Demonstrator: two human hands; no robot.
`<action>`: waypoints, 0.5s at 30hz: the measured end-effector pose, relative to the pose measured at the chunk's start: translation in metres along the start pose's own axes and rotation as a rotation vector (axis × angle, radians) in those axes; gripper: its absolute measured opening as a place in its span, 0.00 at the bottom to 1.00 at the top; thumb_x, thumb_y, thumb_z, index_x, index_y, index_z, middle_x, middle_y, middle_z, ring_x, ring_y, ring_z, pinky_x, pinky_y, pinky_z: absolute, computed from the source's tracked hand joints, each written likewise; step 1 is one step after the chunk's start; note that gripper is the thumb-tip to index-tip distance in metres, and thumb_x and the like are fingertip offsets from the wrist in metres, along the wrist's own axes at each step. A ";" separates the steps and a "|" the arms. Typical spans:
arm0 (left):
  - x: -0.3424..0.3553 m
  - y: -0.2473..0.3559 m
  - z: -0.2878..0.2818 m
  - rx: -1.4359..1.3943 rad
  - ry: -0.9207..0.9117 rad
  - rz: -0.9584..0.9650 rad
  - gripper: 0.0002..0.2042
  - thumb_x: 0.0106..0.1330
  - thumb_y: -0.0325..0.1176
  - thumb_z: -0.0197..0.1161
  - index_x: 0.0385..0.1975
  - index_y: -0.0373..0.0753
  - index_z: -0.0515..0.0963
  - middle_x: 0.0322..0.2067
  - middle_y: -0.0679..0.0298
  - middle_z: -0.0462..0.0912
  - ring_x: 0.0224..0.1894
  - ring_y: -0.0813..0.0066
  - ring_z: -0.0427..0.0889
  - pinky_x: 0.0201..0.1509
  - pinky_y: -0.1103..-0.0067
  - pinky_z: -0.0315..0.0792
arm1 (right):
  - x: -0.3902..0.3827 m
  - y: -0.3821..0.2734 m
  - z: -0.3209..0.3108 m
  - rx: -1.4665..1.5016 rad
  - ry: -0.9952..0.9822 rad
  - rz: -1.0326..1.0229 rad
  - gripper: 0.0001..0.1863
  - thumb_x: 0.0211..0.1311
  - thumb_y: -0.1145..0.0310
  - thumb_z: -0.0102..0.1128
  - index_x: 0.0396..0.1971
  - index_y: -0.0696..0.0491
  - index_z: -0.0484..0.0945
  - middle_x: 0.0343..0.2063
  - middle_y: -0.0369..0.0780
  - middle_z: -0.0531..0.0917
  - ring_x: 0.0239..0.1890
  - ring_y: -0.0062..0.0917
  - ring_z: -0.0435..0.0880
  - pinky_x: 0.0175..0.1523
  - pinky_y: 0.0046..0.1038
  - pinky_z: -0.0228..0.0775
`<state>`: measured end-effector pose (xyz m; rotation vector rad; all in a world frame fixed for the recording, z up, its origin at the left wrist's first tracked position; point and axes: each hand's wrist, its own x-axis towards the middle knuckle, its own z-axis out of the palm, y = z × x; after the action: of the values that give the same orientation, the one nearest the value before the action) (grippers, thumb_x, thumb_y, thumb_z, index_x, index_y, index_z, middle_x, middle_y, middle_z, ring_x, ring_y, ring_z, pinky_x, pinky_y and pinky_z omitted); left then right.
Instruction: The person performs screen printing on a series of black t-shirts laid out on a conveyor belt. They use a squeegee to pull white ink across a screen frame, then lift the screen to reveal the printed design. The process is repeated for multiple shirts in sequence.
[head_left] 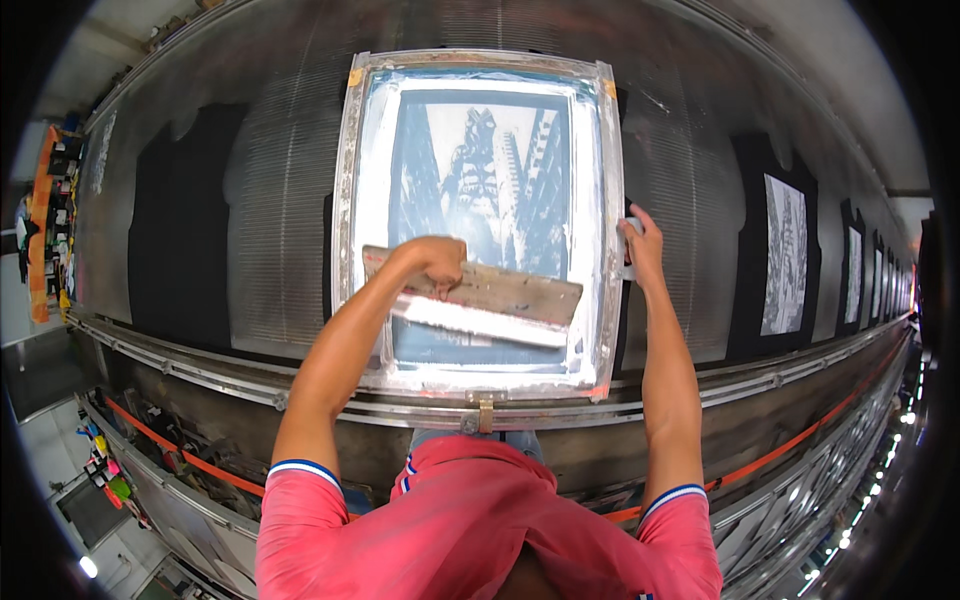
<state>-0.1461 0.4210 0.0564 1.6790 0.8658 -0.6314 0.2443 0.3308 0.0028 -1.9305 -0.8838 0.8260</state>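
A screen printing frame [608,300] lies flat in front of me, its mesh carrying a blue-and-white picture stencil. My left hand [436,262] is closed around the wooden back of a wide squeegee [510,291], which sits tilted across the lower part of the mesh. White ink [480,322] is piled along the squeegee's lower edge. At the frame's right side, my right hand [643,243] is closed around a handle that its fingers partly hide. Dark cloth shows in slivers past both sides of the frame.
A plain black shirt [182,230] lies on the long printing table [285,200] at left. To the right, a black shirt bears a white printed panel [786,255], with several more beyond it. A metal rail [250,385] runs along the near edge, with a clamp [486,415] below the frame.
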 end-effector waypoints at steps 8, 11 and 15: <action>-0.061 -0.143 -0.258 0.332 0.512 0.049 0.15 0.44 0.28 0.67 0.34 0.31 0.84 0.29 0.46 0.86 0.33 0.55 0.87 0.40 0.67 0.78 | -0.046 -0.132 0.187 0.050 0.049 0.207 0.12 0.63 0.71 0.63 0.45 0.57 0.81 0.22 0.31 0.77 0.16 0.10 0.65 0.19 0.18 0.53; 0.067 -0.138 -0.480 0.252 0.614 0.073 0.14 0.48 0.26 0.61 0.35 0.27 0.81 0.28 0.47 0.86 0.36 0.60 0.88 0.39 0.68 0.78 | 0.163 -0.151 0.233 0.072 0.012 0.184 0.13 0.63 0.71 0.63 0.47 0.57 0.81 0.21 0.30 0.76 0.16 0.10 0.65 0.20 0.17 0.53; 0.128 -0.174 -0.530 0.504 0.974 0.102 0.12 0.49 0.28 0.60 0.33 0.37 0.86 0.32 0.51 0.87 0.38 0.53 0.86 0.44 0.63 0.78 | 0.167 -0.139 0.256 0.065 0.009 0.181 0.13 0.64 0.72 0.62 0.48 0.57 0.81 0.20 0.29 0.75 0.17 0.10 0.64 0.20 0.17 0.53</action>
<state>-0.2213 0.9855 -0.0014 2.5275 1.3441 0.1149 0.0913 0.6283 -0.0217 -1.9754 -0.6755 0.9393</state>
